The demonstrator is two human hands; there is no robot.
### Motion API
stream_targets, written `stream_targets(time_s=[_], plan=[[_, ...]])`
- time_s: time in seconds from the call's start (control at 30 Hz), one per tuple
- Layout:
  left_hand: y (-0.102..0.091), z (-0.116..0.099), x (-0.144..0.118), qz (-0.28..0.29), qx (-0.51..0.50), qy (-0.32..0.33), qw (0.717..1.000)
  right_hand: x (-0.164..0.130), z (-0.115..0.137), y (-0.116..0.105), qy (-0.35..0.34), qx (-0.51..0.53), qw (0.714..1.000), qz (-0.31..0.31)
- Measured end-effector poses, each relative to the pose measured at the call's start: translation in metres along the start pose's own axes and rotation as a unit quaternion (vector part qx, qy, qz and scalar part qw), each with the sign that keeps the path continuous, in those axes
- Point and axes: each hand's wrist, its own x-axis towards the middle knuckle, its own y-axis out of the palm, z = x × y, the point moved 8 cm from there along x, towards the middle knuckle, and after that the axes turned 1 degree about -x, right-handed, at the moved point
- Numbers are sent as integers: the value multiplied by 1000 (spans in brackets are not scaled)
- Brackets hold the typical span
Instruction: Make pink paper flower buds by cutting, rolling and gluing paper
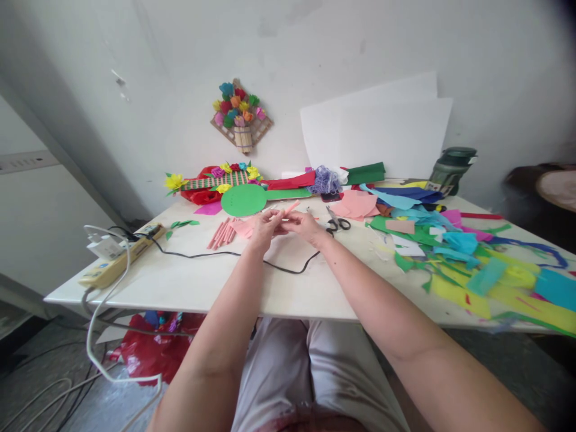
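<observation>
Above the middle of the table, my left hand (269,225) and my right hand (303,227) meet with fingertips close together. Between them they pinch a thin pink paper roll (291,207), its upper end sticking out past the fingers. Just left of my left hand lies a pile of similar pink paper rolls (221,234), with a flat pink paper sheet (244,228) partly hidden behind the hand. Black-handled scissors (342,224) rest to the right of my right hand. Behind both hands is a round green paper shape (244,200) with a long strip.
Coloured paper scraps (450,258) cover the table's right side, near a dark bottle (450,168). A power strip (121,258) sits at the left edge, and a black cable (202,256) crosses in front. A flower-decorated craft (220,180) lies at the back.
</observation>
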Motion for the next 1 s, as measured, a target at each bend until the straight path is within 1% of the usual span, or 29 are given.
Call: stream_targets(time_s=[0.13,0.23,0.3,0.37,0.43,0.47,0.57,0.63,0.7,0.8,0.9,1.0], plan=[[5,-1,-3,-6,-5,-12,1000,-1,-6,-3,10,13,999,-43],[-1,-3,-1,-28,-51,-11,998,-1,-1,-9,-3,36,997,-65],[-14,-5,1,-71,-75,-5,995,-1,2,-16,4,70,994,-83],[-36,-10,1,-153,-79,22,985,-1,1,-23,30,119,988,-98],[-54,-18,-2,-221,-64,65,971,0,2,-31,41,180,978,-98],[-59,-21,-2,-241,-50,81,966,1,3,-35,42,202,973,-100],[-69,-26,-4,-280,-9,103,954,-1,8,-55,35,240,960,-144],[-72,-26,-3,-290,27,110,950,-2,10,-66,38,247,953,-172],[-72,-24,0,-287,79,112,948,-4,11,-76,43,245,948,-199],[-69,-17,6,-268,193,107,938,-6,10,-86,47,232,943,-234],[-63,-16,7,-255,322,110,905,-9,10,-94,52,213,939,-265],[-56,-21,3,-251,413,109,869,-12,11,-104,57,193,934,-294]])
